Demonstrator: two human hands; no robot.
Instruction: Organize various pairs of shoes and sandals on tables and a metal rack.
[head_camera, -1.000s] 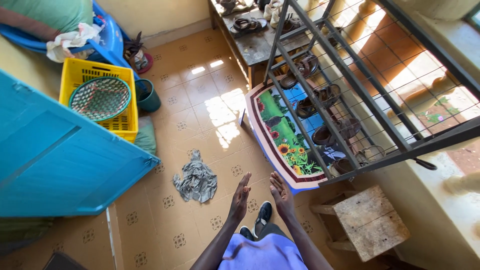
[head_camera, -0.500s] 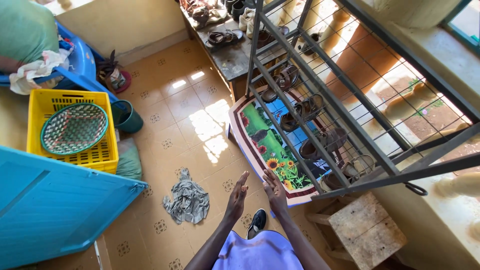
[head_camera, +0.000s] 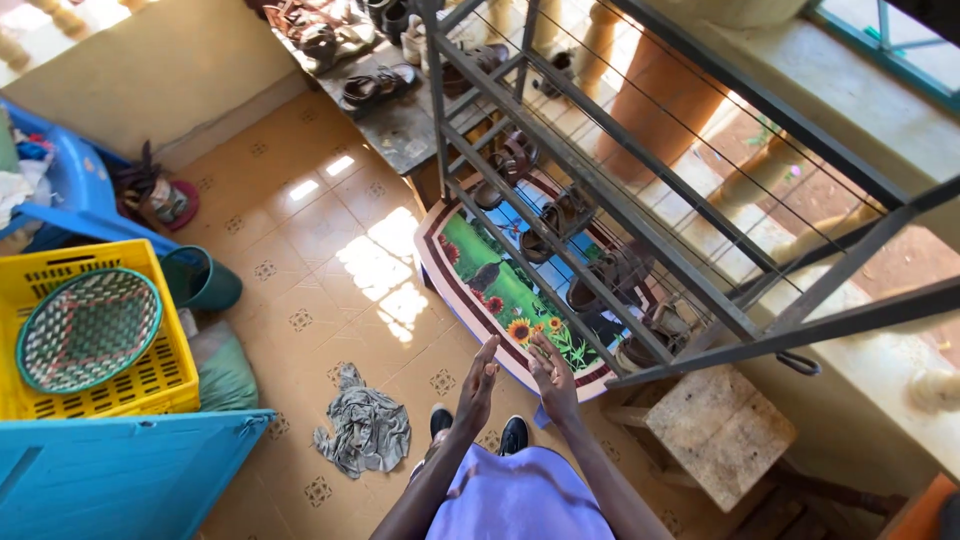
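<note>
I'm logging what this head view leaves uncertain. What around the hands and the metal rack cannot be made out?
- Left hand: seen edge-on, so its palm is hidden.
- Shoes on the metal rack: partly hidden by its bars.
- Patterned mat: its far side lies under the rack.
- Blue panel: cut off by the lower left edge.
- Right hand: only its back shows.

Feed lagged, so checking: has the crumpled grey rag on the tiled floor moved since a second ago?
No. The crumpled grey rag lies on the same floor tiles, left of the flower-patterned mat; only the head camera shifted.
</note>
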